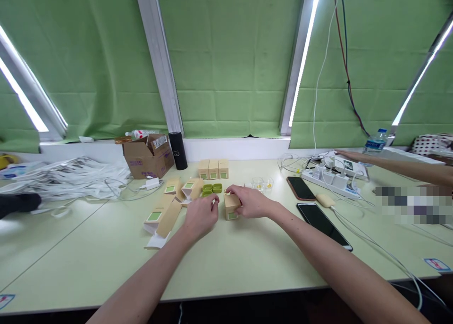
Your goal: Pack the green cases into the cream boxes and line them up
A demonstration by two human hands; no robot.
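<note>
On the pale bench (262,272), a right hand (252,202) has hold of a small kraft box (230,204).
Left of the box lie kraft cartons (170,215) with loose flaps; between them and the box the left hand (202,214) has its fingers curled (whether they pinch anything, I can't tell from here). The right hand is half-spread, its fingers over the box's top. Best grip it lightly by the edges, as thin card would probably dent. Two green tubs (207,190) sit just beyond the box, leftward.
</note>
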